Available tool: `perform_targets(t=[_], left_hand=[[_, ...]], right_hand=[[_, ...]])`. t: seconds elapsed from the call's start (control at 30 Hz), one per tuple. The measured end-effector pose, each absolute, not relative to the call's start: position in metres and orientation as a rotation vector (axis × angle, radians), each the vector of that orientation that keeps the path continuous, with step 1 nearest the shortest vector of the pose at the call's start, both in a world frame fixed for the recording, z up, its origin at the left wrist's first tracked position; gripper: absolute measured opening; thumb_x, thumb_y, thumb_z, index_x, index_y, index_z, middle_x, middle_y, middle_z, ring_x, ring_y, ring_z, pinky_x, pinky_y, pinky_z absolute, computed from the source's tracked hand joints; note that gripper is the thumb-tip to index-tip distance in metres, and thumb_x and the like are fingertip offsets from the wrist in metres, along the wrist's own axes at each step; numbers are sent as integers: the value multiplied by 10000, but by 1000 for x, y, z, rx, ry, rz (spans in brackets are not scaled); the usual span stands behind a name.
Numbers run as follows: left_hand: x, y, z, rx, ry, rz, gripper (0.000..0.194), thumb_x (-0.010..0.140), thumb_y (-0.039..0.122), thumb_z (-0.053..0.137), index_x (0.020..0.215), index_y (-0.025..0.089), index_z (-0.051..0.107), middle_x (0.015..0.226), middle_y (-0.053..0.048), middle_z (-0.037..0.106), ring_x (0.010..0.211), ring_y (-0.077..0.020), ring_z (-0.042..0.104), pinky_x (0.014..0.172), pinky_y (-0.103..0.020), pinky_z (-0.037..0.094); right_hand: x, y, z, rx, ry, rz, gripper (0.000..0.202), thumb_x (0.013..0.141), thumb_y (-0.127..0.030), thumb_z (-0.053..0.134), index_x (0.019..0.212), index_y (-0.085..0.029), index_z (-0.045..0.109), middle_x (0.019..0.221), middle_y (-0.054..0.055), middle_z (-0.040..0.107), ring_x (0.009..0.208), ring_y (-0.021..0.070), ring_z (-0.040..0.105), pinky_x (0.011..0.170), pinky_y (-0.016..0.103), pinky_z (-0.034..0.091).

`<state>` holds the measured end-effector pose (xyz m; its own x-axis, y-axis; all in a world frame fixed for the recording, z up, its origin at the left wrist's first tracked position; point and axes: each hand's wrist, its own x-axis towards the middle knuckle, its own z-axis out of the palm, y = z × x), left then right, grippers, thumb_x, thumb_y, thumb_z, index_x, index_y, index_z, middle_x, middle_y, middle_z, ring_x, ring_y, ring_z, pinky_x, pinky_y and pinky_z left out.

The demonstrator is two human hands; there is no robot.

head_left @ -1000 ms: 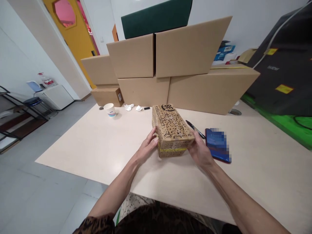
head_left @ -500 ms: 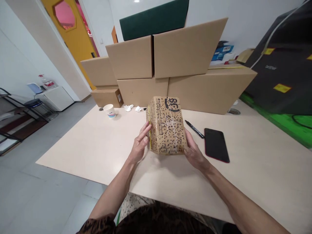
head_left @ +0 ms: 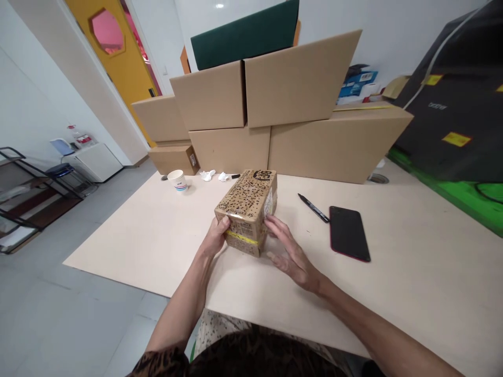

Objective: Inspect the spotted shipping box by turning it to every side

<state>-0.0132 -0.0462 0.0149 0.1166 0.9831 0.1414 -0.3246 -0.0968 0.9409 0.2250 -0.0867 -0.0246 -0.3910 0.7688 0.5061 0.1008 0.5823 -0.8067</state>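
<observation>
A small brown cardboard box [head_left: 247, 196], printed with black specks and lettering, is between my hands over the table [head_left: 137, 235]. Yellow tape runs across its near end, and a pale label shows on its right side. My left hand [head_left: 214, 236] grips the near left corner, thumb on the end face and the other fingers mostly hidden behind the box. On the right, my right hand [head_left: 293, 254] has its fingers stretched and apart, the fingertips at the box's right side by the label. Whether the box rests fully on the table is hard to tell.
Right of the box lie a black marker [head_left: 313, 208] and a dark phone [head_left: 349, 234]. A paper cup [head_left: 177, 180] and crumpled tissues [head_left: 207, 175] sit at the back left. Large stacked cartons [head_left: 298, 84] line the back edge, and a black covered machine [head_left: 451, 104] stands at the right.
The box has turned and come lower, so its taped end now faces me and its labelled side points right. My right hand has loosened from its edge and spread its fingers.
</observation>
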Motion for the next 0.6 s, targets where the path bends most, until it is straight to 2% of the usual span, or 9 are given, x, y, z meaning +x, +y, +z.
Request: perform_targets(t=[0.07,0.13,0.23,0.3,0.37,0.43,0.53,0.6], left_hand=[[-14,-43,15,1145,932,1491,965,720,730,813,1508,241,548,1504,-132,629,1515,-383,449,1251,-501,362],[-13,-44,13,1193,1088,1688,1017,776,733,765,1613,304,376,1654,-123,460,1566,-352,373,1278,-486,301],[-8,-50,9,1394,1226,1830,1210,726,818,739,1675,353,151,1789,-113,128,1641,-354,181,1321,-508,165],[-2,-53,7,1525,1268,1776,1346,648,795,816,1684,318,101,1795,-128,33,1659,-367,70,1335,-511,89],[4,-52,7,1540,1319,1712,1416,596,663,926,1685,276,108,1785,-155,51,1663,-369,24,1342,-495,60],[7,-47,8,1436,1325,1680,1420,586,528,979,1684,269,116,1776,-167,95,1661,-368,64,1343,-480,92],[2,-37,11,1259,1239,1613,1387,598,450,987,1681,298,134,1770,-160,154,1637,-379,197,1325,-487,201],[-6,-33,12,1291,1177,1533,1372,584,430,990,1676,300,169,1764,-154,193,1624,-385,233,1320,-504,218]], right_hand=[[222,-87,-23,-698,-1916,843,655,992,-530,615,1599,-332,467,1692,111,400,1570,334,367,1265,570,359],[219,-86,-20,-687,-1965,812,572,993,-495,626,1530,-306,563,1581,133,548,1481,333,493,1222,568,423],[216,-84,-17,-727,-1909,758,485,991,-492,624,1421,-272,668,1422,146,676,1349,339,606,1148,570,498],[217,-80,-16,-796,-1824,751,433,988,-509,618,1333,-270,725,1339,139,721,1288,338,643,1114,567,525],[219,-75,-15,-878,-1730,762,414,984,-541,609,1256,-268,759,1285,131,742,1253,333,660,1110,559,527],[221,-70,-17,-947,-1632,775,433,969,-581,611,1207,-257,772,1271,131,743,1242,328,663,1120,545,516],[225,-61,-21,-1009,-1477,797,482,930,-624,642,1210,-248,756,1297,129,725,1226,316,663,1106,521,514],[228,-54,-25,-1041,-1344,806,544,904,-644,660,1279,-253,714,1356,127,694,1235,314,654,1094,520,514]])
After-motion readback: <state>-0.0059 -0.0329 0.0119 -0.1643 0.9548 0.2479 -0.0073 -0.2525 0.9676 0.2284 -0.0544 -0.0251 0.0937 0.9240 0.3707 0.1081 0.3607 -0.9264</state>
